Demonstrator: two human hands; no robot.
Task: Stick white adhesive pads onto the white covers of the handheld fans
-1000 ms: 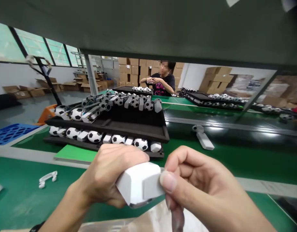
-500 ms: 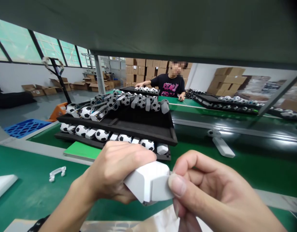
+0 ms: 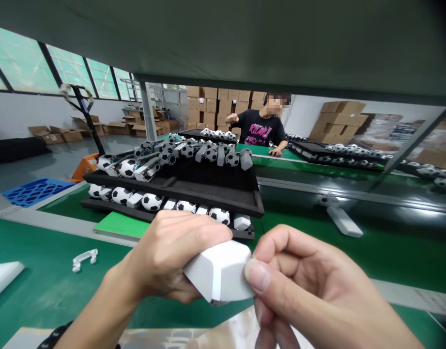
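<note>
My left hand (image 3: pixel 182 252) is wrapped round a white angular plastic housing (image 3: pixel 217 271), its thumb along the top. The housing's bevelled end points toward me, and its far part is hidden in the hand. At the housing's right edge my right hand (image 3: pixel 281 271) is closed, thumb and forefinger pinching at the corner. Any small piece between those fingertips is hidden. On the green bench (image 3: pixel 55 291) to the left lies a white bracket-like plastic part (image 3: pixel 84 260), beside a larger white piece (image 3: pixel 5 278) cut off by the frame.
Stacked black trays (image 3: pixel 223 191) ahead hold several football-patterned parts with grey-white arms. One such part (image 3: pixel 341 218) lies on the green conveyor (image 3: pixel 382 247) at right. A bright green sheet (image 3: pixel 123 225) rests by the trays. Across the line stands a co-worker (image 3: pixel 261 127). A shelf (image 3: pixel 223 43) overhangs the view.
The panel edge that stood out on the housing's right face now looks flush. On the conveyor, the football-patterned part has shifted right. The co-worker has leaned right and lifted a hand from the far tray.
</note>
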